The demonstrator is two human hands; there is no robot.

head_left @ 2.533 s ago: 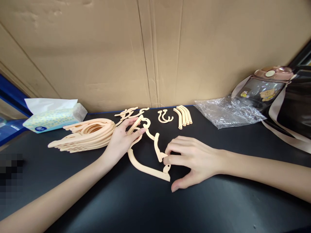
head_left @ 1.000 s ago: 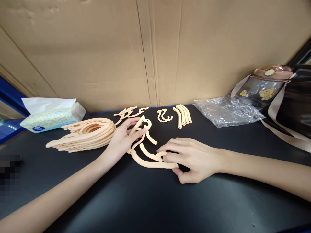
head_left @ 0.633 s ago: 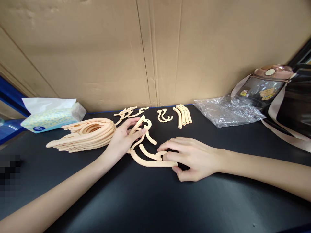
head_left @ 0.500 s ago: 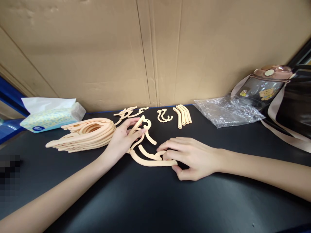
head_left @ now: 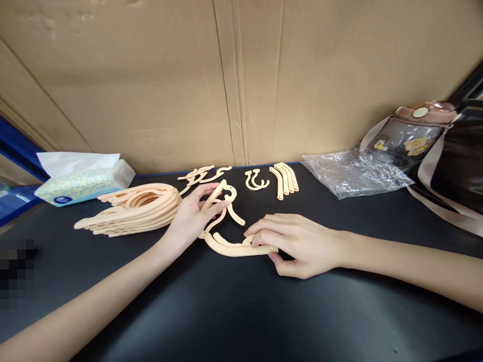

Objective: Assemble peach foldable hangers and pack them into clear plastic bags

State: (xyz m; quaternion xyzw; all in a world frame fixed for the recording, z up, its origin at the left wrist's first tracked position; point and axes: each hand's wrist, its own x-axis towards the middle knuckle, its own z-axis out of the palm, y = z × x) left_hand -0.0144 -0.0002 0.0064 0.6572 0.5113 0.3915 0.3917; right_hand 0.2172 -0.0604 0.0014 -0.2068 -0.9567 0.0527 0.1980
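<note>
My left hand (head_left: 194, 211) is closed on a cream plastic folding clothes hanger (head_left: 234, 217), fingers and thumb pinching it near the upper end beside its hook. Low on the black table, the hanger's long curved arm (head_left: 230, 249) runs right to my right hand (head_left: 289, 244), whose thumb and fingers are bent round its far end. A shorter curved piece lies along the inner side of that arm; its right end is partly hidden by my right fingers. Left of my left hand sits a stack of cream hangers (head_left: 147, 213).
Behind my hands lie loose cream hanger pieces (head_left: 196, 174), small hooks (head_left: 257, 181) and several curved bars (head_left: 286, 180). A tissue pack (head_left: 81, 181) is at the far left. At the right are a clear plastic bag (head_left: 350, 176) and a strapped bottle (head_left: 411, 136). Cardboard (head_left: 169, 90) stands behind.
The shorter curved piece has moved down and left, closer against the long arm. My right hand has barely moved; the left hand keeps its grip.
</note>
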